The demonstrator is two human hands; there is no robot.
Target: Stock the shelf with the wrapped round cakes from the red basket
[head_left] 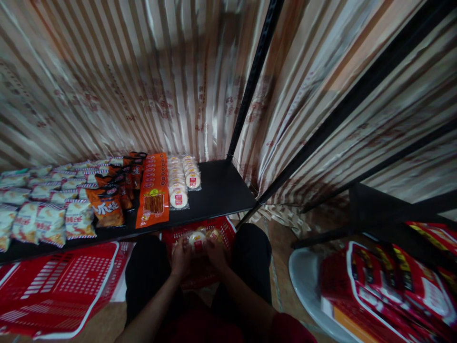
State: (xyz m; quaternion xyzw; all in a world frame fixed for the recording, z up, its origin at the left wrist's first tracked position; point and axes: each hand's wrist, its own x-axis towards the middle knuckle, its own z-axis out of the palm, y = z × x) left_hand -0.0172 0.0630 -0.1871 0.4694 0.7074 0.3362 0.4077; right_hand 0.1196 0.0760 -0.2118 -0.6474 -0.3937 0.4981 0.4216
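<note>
Between my knees, both hands are over a red basket (202, 278). My left hand (181, 257) is closed on the left edge of a clear packet of round white crackers (197, 241) with a red label. My right hand (215, 252) holds the same packet at its right side. A tan round packet (215, 235) lies just beyond my right fingers. On the black shelf (224, 186) above, similar white cracker packets (178, 195) stand in two rows beside an orange packet (153, 200).
Orange-black snack bags (106, 207) and several white snack bags (52, 224) line the shelf's left part. A red basket (85, 281) sits below left. Black posts (255, 71) rise ahead. At right are a grey stool (303, 274) and a basket of red packets (410, 281).
</note>
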